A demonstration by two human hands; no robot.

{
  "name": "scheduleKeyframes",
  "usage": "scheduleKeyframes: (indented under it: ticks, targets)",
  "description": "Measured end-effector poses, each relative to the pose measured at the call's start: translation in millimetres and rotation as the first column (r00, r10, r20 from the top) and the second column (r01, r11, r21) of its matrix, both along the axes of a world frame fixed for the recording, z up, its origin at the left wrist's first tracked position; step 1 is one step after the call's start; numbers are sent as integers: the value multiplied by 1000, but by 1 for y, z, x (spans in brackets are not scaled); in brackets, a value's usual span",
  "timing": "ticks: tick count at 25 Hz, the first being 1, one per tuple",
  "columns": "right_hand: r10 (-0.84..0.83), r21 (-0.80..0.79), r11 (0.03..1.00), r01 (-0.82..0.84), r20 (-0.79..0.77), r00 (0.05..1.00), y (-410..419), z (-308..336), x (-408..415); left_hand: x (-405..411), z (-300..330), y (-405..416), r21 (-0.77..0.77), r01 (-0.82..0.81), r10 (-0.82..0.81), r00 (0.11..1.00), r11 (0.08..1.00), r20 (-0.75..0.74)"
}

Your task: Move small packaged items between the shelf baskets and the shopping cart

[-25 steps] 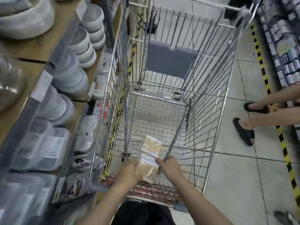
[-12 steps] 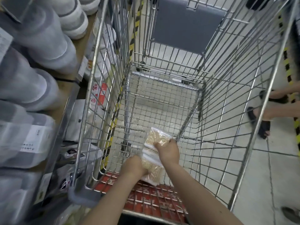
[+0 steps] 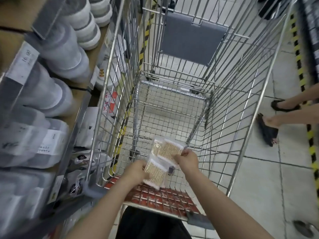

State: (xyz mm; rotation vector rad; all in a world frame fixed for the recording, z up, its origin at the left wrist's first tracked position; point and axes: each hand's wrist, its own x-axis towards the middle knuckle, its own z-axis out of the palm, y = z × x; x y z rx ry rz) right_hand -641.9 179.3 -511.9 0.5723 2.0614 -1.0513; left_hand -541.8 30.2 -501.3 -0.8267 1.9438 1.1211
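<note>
— Packets first: where are they, and who has them?

— Both are inside the shopping cart (image 3: 248, 94), low at the near end, above its wire floor. The left hand (image 3: 136, 171) holds the near packet (image 3: 154, 173) by its left edge, fingers curled round it. The right hand (image 3: 187, 160) pinches the lower right corner of the far packet (image 3: 165, 149), which looks to be lying on or just over the mesh. The two packets overlap a little where they meet.

— So which step is this?

— I'd judge it the setting-down: items brought from the shelf (image 3: 72, 107) on the left and being laid in the cart. Neither hand has let go, so the drop isn't finished.

— And what does the next move ask for?

— Probably lowering the near packet flat beside the far one, then loosening both grips and lifting the hands clear of the wire sides. The packets are thin and slick-looking, so they could slide on the mesh; whether the far one already rests on it I can't tell.

— What's different from half a second back?

— The packets have been spread apart. Then they were stacked nearly in line, the right hand on top of the upper one; now the far packet is swung out to the right and sits lower and flatter. The view has also shifted, showing more of the cart's red handle strip (image 3: 162, 199) and the bystander's feet (image 3: 269, 125) at the right.
</note>
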Motion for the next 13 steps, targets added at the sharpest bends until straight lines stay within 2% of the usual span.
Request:
scheduleKeyframes:
  ticks: [5, 8, 11, 13]
  targets:
    - [-62, -136, 989, 53, -61, 996, 36, 83, 6, 21, 70, -11, 119, -117, 136, 977, 986, -165]
    - [-101, -254, 964, 73, -99, 990, 53, 138, 14, 44, 124, -9, 184, -212, 257, 926, 960, -276]
    - [-90, -347, 937, 31, -158, 983, 63, 186, 28, 87, 179, -5, 223, -408, 464, 809, 885, -360]
    - [11, -357, 929, -93, -225, 974, 60, 211, 42, 126, 209, -3, 218, -552, 590, 701, 805, -401]
